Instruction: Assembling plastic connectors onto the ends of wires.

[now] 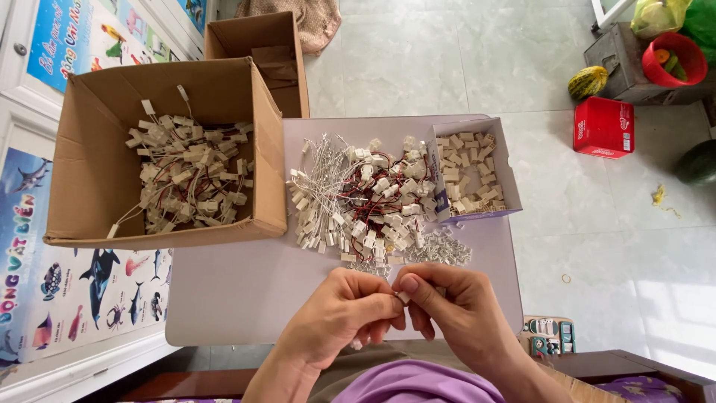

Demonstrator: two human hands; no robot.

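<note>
White plastic connector [403,297] being pinched between left hand [344,313] and right hand [447,306]; carton [97,172] partly filled, a pile [365,198] waiting on the bench [239,291].

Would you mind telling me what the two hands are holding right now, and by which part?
Both hands, left hand and right hand, pinch one small white connector piece between their fingertips; it is too small to tell which part.

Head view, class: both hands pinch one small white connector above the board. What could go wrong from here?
The small white connector, pinched between the left hand and right hand, could slip and drop to the floor. The loose wire pile looks tangled, so pulling one may drag others off the grey board.
</note>
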